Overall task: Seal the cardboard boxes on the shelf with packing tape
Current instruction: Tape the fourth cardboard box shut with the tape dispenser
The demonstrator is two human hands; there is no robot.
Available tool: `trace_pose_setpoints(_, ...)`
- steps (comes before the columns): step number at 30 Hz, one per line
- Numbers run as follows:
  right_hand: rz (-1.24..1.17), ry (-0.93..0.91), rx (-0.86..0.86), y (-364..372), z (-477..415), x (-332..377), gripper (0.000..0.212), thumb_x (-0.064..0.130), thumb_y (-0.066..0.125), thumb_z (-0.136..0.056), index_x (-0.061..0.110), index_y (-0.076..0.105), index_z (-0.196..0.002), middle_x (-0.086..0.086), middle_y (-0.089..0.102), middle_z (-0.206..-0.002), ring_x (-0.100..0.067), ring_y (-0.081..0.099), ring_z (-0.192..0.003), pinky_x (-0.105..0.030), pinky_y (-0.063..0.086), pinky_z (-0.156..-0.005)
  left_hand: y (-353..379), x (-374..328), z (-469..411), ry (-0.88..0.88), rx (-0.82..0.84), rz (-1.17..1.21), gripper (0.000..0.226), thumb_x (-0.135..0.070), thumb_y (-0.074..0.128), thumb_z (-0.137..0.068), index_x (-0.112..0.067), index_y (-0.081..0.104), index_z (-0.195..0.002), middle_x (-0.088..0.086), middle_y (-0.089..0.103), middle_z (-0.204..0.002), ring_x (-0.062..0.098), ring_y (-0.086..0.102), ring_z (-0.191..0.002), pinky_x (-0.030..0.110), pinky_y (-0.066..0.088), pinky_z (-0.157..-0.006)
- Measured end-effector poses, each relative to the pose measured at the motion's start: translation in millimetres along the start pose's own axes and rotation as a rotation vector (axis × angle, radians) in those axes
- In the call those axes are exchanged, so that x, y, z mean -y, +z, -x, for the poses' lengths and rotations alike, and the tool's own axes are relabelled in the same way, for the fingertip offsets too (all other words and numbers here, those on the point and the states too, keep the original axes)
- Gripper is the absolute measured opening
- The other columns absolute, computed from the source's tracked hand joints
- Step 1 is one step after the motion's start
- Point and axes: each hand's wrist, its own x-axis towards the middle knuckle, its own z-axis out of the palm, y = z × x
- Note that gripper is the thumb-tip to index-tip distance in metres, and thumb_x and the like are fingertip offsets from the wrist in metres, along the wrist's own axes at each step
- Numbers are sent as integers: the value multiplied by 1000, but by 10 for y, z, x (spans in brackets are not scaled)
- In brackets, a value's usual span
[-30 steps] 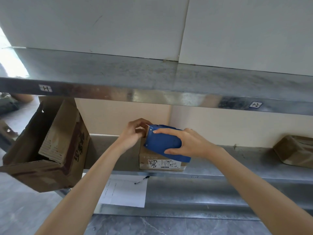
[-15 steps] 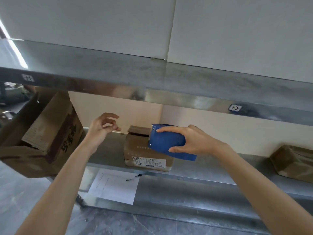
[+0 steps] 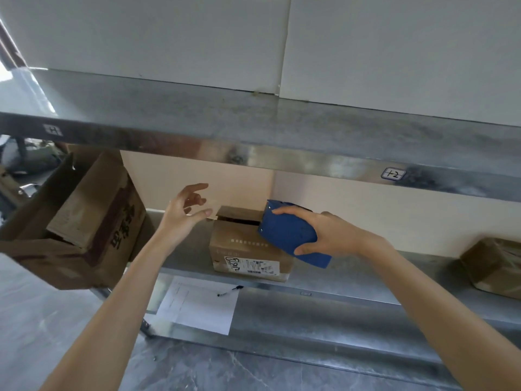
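Metal shelf [image 3: 366,268] | your right hand [image 3: 335,235] grips blue tape dispenser [image 3: 284,235] at open cardboard box [image 3: 239,251] | left hand [image 3: 180,218] spread, empty, likely poised for flaps

A white wall [image 3: 169,38] fills the top of the view, split by a thin vertical seam [image 3: 284,43]. Below it runs a grey metal upper shelf [image 3: 253,122], dull and smudged on top, with a shiny front edge carrying two small handwritten labels, one at the left [image 3: 52,129] and one at the right [image 3: 393,174]. Behind the middle shelf [image 3: 352,280] the wall [image 3: 366,215] is pale beige, also with a vertical joint. A lower shelf [image 3: 310,320] sits underneath. The floor [image 3: 225,371] is grey stone with faint veins. Bright daylight [image 3: 5,74] glares at the far left edge.
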Motion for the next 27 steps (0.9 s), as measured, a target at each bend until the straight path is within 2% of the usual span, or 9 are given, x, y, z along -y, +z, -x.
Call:
trace_pose_setpoints(3, 38, 37, -23, 10, -12, 18, 80, 42, 74, -81, 69, 18, -131, 11, 61, -107, -12, 61, -81, -29, 53, -73, 41, 78, -8, 12, 20, -30, 59, -1, 77, -81, -30, 54, -127, -3, 60, -107, 6, 61, -107, 24, 45, -98)
trace_pose_setpoints(6, 41, 57, -78, -6, -16, 38, 76, 47, 73, -80, 65, 22, -132, 21, 58, -98, -10, 61, -79, -22, 49, -68, 118, 193, -19, 37, 19, -60, 71, 0, 79, -78, -36, 48, -130, -1, 56, -113, 6, 62, -110, 16, 44, -95)
trace_pose_setpoints(9, 38, 67, -129, -26, -27, 48, 65, 59, 68, -81, 64, 27, -130, 19, 61, -101, -11, 62, -82, -21, 47, -69, 214, 318, -45, 75, 23, -122, 80, 1, 80, -76, -37, 43, -136, 1, 51, -111, 4, 62, -110, 13, 44, -94)
trace_pose_setpoints(14, 6, 93, -122, -18, -58, 43, 56, 59, 64, -85, 63, 34, -132, 25, 61, -92, -5, 57, -75, -20, 41, -65, 312, 517, -132, 101, 10, -206, 83, 2, 81, -75, -37, 42, -138, -1, 48, -106, 3, 63, -102, 1, 40, -84)
trace_pose_setpoints(16, -29, 99, -94, -17, -81, 34, 53, 59, 64, -85, 65, 36, -131, 21, 66, -100, -7, 61, -76, -22, 45, -67, 321, 591, -161, 113, 8, -206, 83, 1, 81, -75, -39, 43, -137, -2, 48, -105, -1, 63, -98, -3, 40, -81)
trace_pose_setpoints(18, -79, 105, -51, -5, -119, 18, 52, 58, 64, -85, 65, 39, -130, 19, 67, -111, -10, 65, -85, -30, 53, -77, 323, 660, -180, 113, 7, -189, 82, 0, 82, -75, -43, 44, -134, 0, 49, -106, -1, 64, -98, 3, 44, -85)
trace_pose_setpoints(21, -131, 122, -24, 8, -198, 0, 49, 58, 66, -84, 66, 44, -126, 22, 62, -124, -9, 63, -103, -37, 53, -90, 321, 725, -194, 105, 0, -127, 78, 0, 81, -75, -44, 46, -129, 4, 50, -106, 3, 67, -98, 19, 52, -90)
trace_pose_setpoints(25, -187, 151, -28, -10, -328, -24, 47, 60, 71, -79, 71, 48, -118, 45, 51, -122, 9, 54, -110, -25, 51, -93, 317, 770, -206, 98, -3, -12, 75, 4, 80, -76, -45, 49, -124, 11, 52, -108, 8, 69, -98, 28, 55, -91)
trace_pose_setpoints(27, -207, 156, -34, -12, -385, -43, 46, 58, 73, -78, 71, 50, -116, 51, 48, -117, 16, 51, -107, -18, 50, -88, 318, 792, -201, 84, -1, 15, 73, 3, 80, -76, -43, 50, -124, 10, 54, -109, 7, 69, -99, 24, 54, -91)
